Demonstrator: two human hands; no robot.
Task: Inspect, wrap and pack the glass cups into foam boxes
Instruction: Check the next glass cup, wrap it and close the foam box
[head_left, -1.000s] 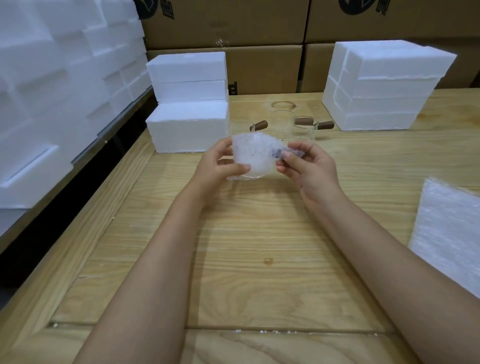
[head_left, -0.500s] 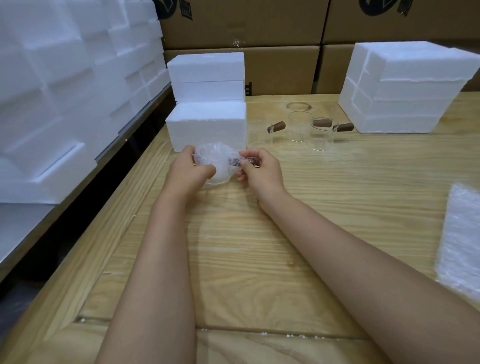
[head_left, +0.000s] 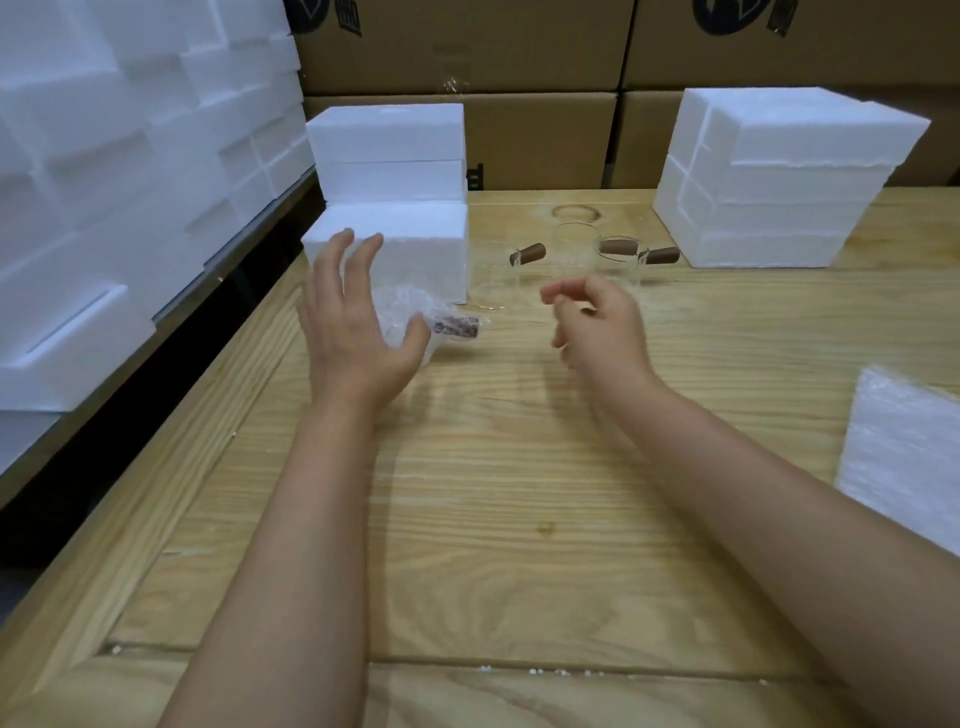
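While both hands, left hand (head_left: 353, 332) and right hand (head_left: 602, 327), hover open and empty, the wrapped cup (head_left: 415, 322) lies near the tabletop's (head_left: 519, 493) far-left edge; fragile, slippery—grip its body.

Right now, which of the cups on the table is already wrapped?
The cup lying by the left hand, in front of the foam box. It is covered in bubble wrap; the other cups behind stand bare.
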